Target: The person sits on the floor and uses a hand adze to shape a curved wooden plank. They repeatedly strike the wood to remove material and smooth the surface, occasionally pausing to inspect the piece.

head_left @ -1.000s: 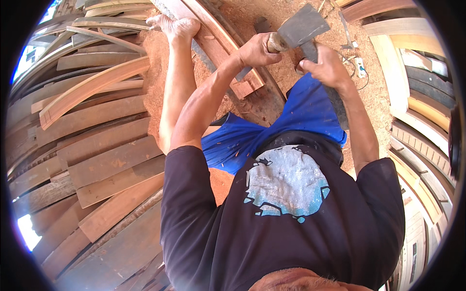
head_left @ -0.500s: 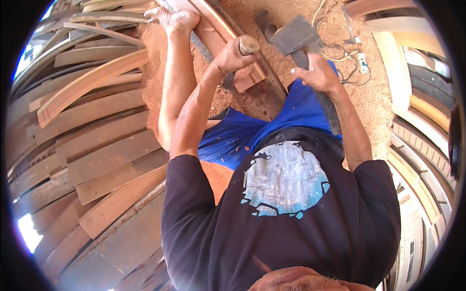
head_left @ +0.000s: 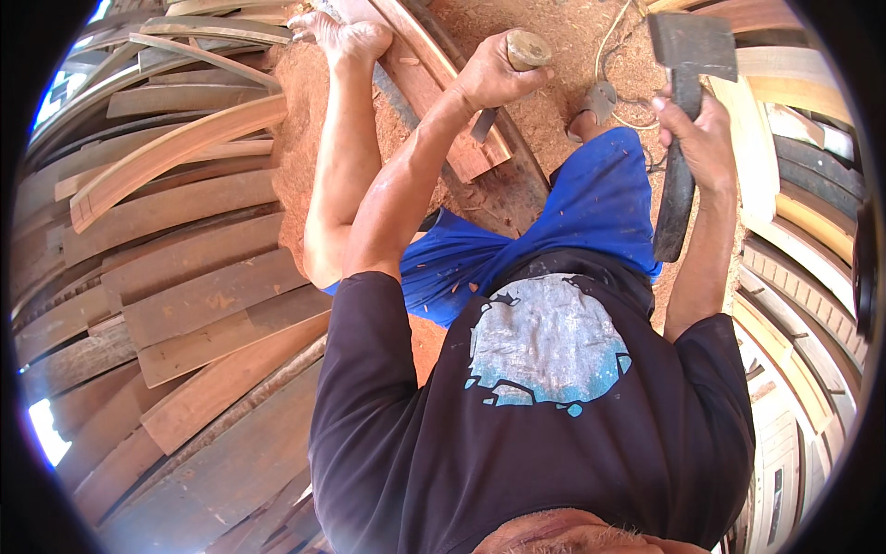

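Observation:
My left hand [head_left: 498,74] is closed round the wooden handle of a chisel [head_left: 528,50], whose round butt faces up. The dark blade shows below the fist, close over the end of a reddish wooden beam [head_left: 475,159]; I cannot tell whether it touches. Off to the right, my right hand [head_left: 703,138] grips a dark mallet [head_left: 694,44] by its thick handle. The mallet's blocky head is raised at the upper right, well apart from the chisel. The beam lies slantwise between my legs.
Stacked boards [head_left: 203,295] fill the left side, and more timber [head_left: 801,83] lines the right. Sawdust [head_left: 544,18] and shavings cover the ground. A cable [head_left: 604,46] runs along it near my right foot. My bare left foot [head_left: 346,39] is beside the beam.
My right hand has swung the mallet right and upward, away from the chisel. My left hand has shifted right and slightly up with the chisel, exposing more of the beam's end.

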`<state>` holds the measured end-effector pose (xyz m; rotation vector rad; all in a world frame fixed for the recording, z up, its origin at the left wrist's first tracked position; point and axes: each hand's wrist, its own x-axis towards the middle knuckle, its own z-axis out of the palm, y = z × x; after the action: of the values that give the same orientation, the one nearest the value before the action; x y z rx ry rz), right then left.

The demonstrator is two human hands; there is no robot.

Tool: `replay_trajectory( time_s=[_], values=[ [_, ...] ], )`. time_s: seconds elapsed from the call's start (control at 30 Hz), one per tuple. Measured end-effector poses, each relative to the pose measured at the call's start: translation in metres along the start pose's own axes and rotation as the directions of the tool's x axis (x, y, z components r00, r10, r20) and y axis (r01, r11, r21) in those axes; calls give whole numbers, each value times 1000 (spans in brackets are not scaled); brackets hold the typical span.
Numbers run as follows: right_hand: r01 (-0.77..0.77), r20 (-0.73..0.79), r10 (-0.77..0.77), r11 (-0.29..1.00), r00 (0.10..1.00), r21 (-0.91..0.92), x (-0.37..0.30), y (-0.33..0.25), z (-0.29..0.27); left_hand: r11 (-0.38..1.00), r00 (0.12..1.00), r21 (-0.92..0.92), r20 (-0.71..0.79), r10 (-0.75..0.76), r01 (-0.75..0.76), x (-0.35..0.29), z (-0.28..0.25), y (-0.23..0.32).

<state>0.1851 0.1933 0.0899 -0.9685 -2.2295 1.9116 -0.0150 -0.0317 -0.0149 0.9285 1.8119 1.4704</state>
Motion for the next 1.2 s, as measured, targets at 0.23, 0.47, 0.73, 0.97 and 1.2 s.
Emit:
replay_trajectory(
  time_s=[0.23, 0.47, 0.73, 0.97, 1.2],
  values=[
    [104, -161, -124, 986, 979, -130, 16, -3, 3, 989, 994, 144, 102, -34, 19, -11, 13, -3],
    [322, 280, -213, 839, 936, -438, 21, 56, 52, 973, 986, 229, 155, -65, 28, -37, 9, 0],
    [158, -137, -179, 976, 974, -152, 10, -14, 10, 997, 997, 68, 70, 26, -31, -30, 2, -5],
    [311, 125, -285, 851, 950, -423, 0, 41, 59, 989, 995, 142, 95, 14, -28, -38, 7, 14],
    [169, 54, -163, 977, 985, -132, -3, 12, 39, 969, 984, 239, 152, -93, 55, -34, 11, 13]
  ],
)
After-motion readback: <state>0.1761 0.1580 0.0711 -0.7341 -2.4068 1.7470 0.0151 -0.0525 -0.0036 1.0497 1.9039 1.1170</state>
